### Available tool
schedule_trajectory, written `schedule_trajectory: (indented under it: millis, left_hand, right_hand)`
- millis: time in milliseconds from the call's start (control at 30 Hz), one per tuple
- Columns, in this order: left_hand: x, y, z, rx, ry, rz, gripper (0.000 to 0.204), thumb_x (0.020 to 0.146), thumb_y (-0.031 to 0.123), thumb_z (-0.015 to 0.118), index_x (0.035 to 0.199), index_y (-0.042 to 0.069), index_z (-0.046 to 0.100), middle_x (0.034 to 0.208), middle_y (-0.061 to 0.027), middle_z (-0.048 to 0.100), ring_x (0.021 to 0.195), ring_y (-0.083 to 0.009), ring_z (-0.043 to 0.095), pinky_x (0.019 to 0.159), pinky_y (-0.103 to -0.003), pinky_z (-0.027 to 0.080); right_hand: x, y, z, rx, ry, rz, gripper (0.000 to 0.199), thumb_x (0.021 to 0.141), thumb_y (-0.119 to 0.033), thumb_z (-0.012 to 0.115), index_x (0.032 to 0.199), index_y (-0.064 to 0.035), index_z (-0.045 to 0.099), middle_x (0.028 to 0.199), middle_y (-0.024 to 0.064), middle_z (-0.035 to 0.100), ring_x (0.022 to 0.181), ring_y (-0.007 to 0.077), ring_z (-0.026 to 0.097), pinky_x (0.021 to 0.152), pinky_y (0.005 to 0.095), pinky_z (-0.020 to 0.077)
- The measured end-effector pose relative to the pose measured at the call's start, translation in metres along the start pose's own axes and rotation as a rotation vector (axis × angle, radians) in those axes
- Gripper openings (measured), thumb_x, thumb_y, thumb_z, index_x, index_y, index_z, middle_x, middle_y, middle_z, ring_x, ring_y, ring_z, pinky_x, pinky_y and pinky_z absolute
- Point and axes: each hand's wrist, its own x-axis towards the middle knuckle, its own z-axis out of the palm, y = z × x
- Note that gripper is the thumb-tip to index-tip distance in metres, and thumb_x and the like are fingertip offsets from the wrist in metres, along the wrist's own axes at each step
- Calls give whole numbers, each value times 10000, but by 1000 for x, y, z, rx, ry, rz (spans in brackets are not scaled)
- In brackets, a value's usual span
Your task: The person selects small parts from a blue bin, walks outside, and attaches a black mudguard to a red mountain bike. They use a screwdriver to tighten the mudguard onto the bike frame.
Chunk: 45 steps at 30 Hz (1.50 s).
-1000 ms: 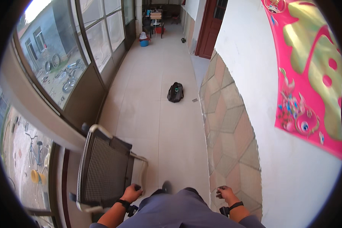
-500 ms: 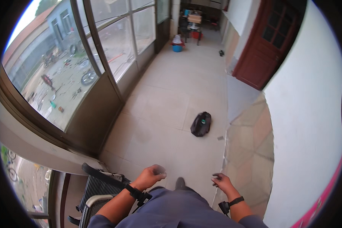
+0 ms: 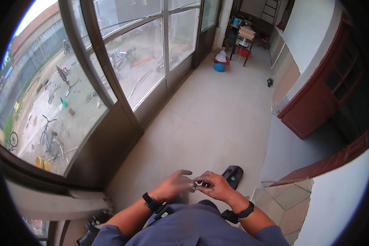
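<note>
Left hand (image 3: 174,184) and right hand (image 3: 213,185) meet fingertips, pinching something too small to tell; black bag (image 3: 233,176) lies untouched on floor (image 3: 217,119).

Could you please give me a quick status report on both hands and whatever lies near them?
Left hand and right hand meet fingertip to fingertip at chest height; anything pinched is too small to tell. Black bag on tiled floor just beyond. Nothing between.

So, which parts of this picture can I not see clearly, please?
- Head view: whatever the left hand and right hand pinch between their fingertips is too small to identify.
- The black object on the floor is partly hidden by the right hand.
- The chair is cut off by the lower edge.
- Things on the far table are too small.
</note>
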Motion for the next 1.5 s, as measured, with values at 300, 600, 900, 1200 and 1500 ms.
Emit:
schedule_trajectory:
  millis: [300,600,900,1200,1500]
  left_hand:
    - [200,138,-99,97,18,-2,561,957,134,651,1412,-33,369,1063,-116,663,977,-194,652,818,-319,534]
    - [343,303,-232,764,644,92,452,933,282,701,1256,1,558,1076,-166,695,984,-237,677,842,-355,538]
    - [467,537,-427,1548,1283,878,364,850,205,713,1161,46,613,1271,-143,597,1184,-342,550,993,-433,439]
    - [532,609,-546,1807,1385,806,332,806,154,676,1137,126,666,1337,-58,594,1324,-228,493,1123,-400,298]
    - [509,653,-664,1806,1655,445,448,778,174,710,1215,100,643,1408,-56,547,1290,-241,497,1081,-412,325]
  right_hand:
    - [233,86,-104,94,21,-69,208,839,-195,736,1040,-147,712,892,68,651,801,248,660,698,355,539]
    - [481,165,-197,199,-118,-111,226,814,-132,759,1034,-104,717,904,60,659,759,181,688,672,311,562]
    - [678,218,-220,216,-98,-16,240,810,-65,761,1046,-75,721,906,50,651,727,123,650,652,252,537]
    - [848,249,-216,244,-149,91,235,837,-46,746,1068,-33,705,900,26,618,737,80,594,674,238,505]
    - [1031,237,-192,143,-386,-77,263,821,-129,778,1070,-69,718,888,62,658,726,144,630,673,272,529]
